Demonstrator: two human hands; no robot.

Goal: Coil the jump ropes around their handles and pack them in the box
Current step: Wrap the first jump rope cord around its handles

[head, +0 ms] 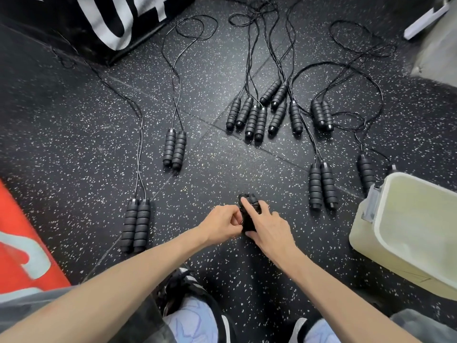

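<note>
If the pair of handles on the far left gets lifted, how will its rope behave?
The rope looks thin and lies in loose curves, so it would probably trail limply and drag. The ribbed handles look grippy, though being cylindrical they could roll if nudged.

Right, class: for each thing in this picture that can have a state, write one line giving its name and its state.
held handle pair: on the floor, gripped by both hands, rope wound around it.
left hand: fingers curled, pinching at the handles.
right hand: holding the handles, forefinger pressing on top.
plastic box: open, no lid on, nothing visible inside.
loose jump ropes: uncoiled, handles paired, cords trailing over the floor.
</note>
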